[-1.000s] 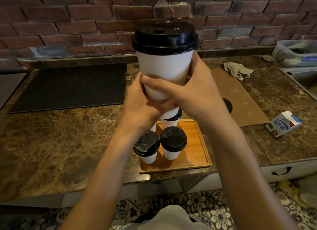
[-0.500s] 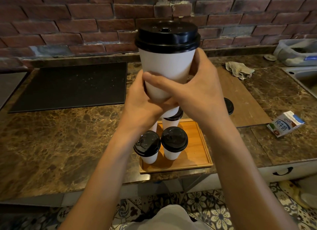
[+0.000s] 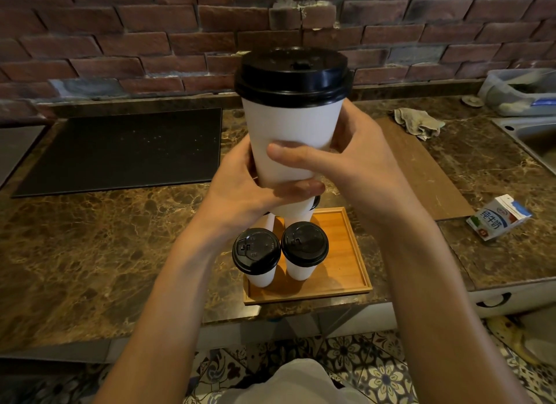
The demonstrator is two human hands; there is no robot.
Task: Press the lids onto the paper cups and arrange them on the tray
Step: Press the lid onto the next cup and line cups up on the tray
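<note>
I hold a white paper cup (image 3: 293, 132) with a black lid (image 3: 293, 75) up in front of me, above the counter. My left hand (image 3: 240, 190) grips its lower part from the left, and my right hand (image 3: 355, 168) grips it from the right with the thumb across the front. Below, a wooden tray (image 3: 346, 253) carries two lidded cups at the front, one on the left (image 3: 255, 251) and one on the right (image 3: 304, 244). More lidded cups stand behind them, mostly hidden by my hands.
A black mat (image 3: 120, 150) lies at the back left of the marble counter (image 3: 90, 253). A brown board (image 3: 427, 174) with a rag (image 3: 418, 123) at its far end lies right of the tray. A milk carton (image 3: 498, 217) lies further right, a sink (image 3: 532, 138) beyond.
The held cup has come down a little and nearer the tray. My right thumb now lies higher across the cup's front. Both hands keep their grip.
</note>
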